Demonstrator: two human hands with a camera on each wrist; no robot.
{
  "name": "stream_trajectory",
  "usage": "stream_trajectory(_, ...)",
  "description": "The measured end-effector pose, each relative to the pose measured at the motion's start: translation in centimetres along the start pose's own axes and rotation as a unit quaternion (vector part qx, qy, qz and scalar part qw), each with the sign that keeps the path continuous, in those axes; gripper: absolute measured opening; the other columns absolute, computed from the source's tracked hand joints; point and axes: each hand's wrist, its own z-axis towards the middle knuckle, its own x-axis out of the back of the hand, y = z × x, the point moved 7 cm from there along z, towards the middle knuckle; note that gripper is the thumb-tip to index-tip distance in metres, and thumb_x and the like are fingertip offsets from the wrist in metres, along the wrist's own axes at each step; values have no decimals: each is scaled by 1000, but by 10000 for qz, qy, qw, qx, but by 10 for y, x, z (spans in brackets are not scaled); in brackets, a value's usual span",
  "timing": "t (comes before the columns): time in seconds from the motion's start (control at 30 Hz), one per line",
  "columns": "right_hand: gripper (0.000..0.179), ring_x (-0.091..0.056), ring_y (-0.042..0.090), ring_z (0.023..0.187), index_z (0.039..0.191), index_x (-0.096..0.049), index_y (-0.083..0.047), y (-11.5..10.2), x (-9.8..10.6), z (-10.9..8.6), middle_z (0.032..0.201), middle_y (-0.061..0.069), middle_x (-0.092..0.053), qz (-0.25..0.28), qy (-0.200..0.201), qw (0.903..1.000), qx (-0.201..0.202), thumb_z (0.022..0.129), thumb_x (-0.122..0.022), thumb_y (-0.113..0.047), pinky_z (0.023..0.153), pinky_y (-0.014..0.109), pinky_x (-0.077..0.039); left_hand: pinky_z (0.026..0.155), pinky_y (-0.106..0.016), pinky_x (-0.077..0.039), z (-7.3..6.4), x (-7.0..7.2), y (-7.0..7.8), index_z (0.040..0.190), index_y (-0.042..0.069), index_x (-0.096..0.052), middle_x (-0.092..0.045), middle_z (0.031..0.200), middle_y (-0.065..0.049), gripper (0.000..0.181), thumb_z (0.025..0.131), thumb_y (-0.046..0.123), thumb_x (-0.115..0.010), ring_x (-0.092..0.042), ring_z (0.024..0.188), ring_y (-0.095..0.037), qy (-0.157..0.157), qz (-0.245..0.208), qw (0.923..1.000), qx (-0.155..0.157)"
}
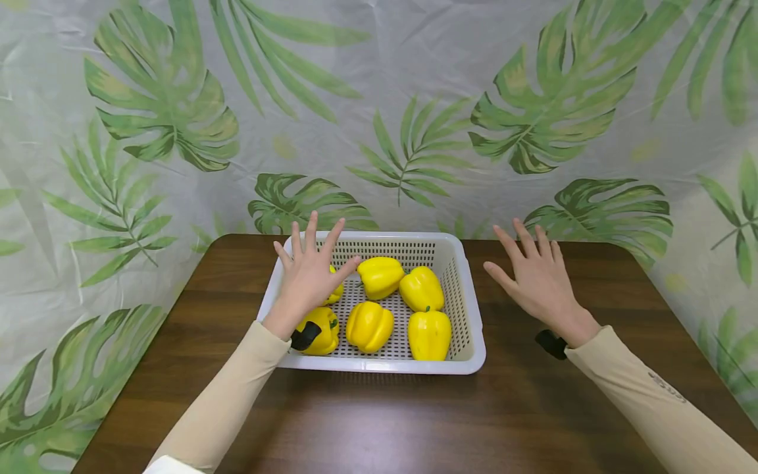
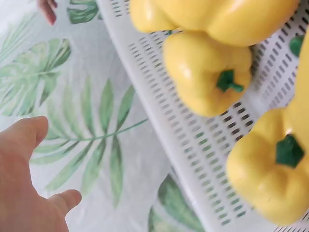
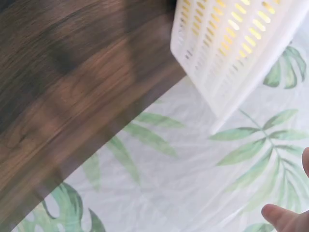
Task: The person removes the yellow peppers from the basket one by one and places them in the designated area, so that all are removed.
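Several yellow bell peppers [image 1: 370,327] lie in a white perforated plastic basket [image 1: 379,366], spread over its bottom. My left hand [image 1: 309,280], fingers spread, hovers over the basket's left side and hides part of two peppers. To the right of the basket, my right hand [image 1: 540,283] is held above the table with its fingers stretched out, holding nothing. In the left wrist view, green stems show on the peppers [image 2: 207,72], apart from the hand's fingers [image 2: 65,200]. The right wrist view catches the basket's slotted side [image 3: 207,63] and some fingertips [image 3: 275,215].
The basket stands on a dark brown wooden table [image 1: 379,421], near its back edge. Behind the table hangs a pale cloth [image 1: 426,39] printed with green leaves. A black wrist strap [image 1: 306,336] sits on the left wrist, another strap [image 1: 552,343] on the right.
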Motion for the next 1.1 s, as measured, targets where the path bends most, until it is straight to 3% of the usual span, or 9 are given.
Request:
stream_trajectory(0.23, 70, -17, 49, 136, 152, -26, -14, -15, 5, 3, 153, 23, -19, 226, 124, 9993, 269, 96, -50, -49, 105, 65, -12, 102, -69, -1, -8, 24, -9, 154, 31, -12, 7, 158, -13, 76, 93, 55, -49, 5, 138, -49, -48, -139, 9999, -25)
stream_trajectory(0.53, 69, -26, 45, 134, 151, -29, -12, -40, 9, 6, 151, 23, -24, 729, 242, 9947, 686, 95, -56, -41, 104, 61, -20, 103, -69, -9, -24, 46, -41, 155, 25, -15, 1, 157, -19, 75, 94, 47, -54, -7, 138, -50, -62, -404, 9992, -30)
stream_trajectory(0.67, 68, -28, 44, 133, 150, -31, -11, -52, 10, 7, 150, 23, -26, 948, 244, 9918, 825, 94, -58, -38, 103, 61, -23, 99, -69, -20, -30, 53, -57, 154, 21, -17, -3, 157, -21, 75, 95, 47, -53, -16, 135, -53, -112, -539, 9985, 36)
stream_trajectory(0.83, 68, -28, 43, 133, 151, -29, -14, -66, 8, 8, 151, 21, -26, 1262, -1, 9883, 854, 94, -59, -36, 102, 62, -25, 93, -72, -27, -34, 54, -76, 154, 20, -16, -7, 156, -23, 75, 95, 48, -52, -22, 133, -52, -375, -814, 9958, 174)
stream_trajectory(1.1, 65, -26, 35, 136, 151, -28, -19, -87, 0, 8, 152, 12, -28, 1898, -431, 9773, 837, 95, -58, -36, 104, 59, -25, 100, -68, -20, -34, 42, -103, 153, 12, -20, -19, 153, -24, 71, 96, 34, -57, -16, 137, -46, -762, -1311, 9884, 83)
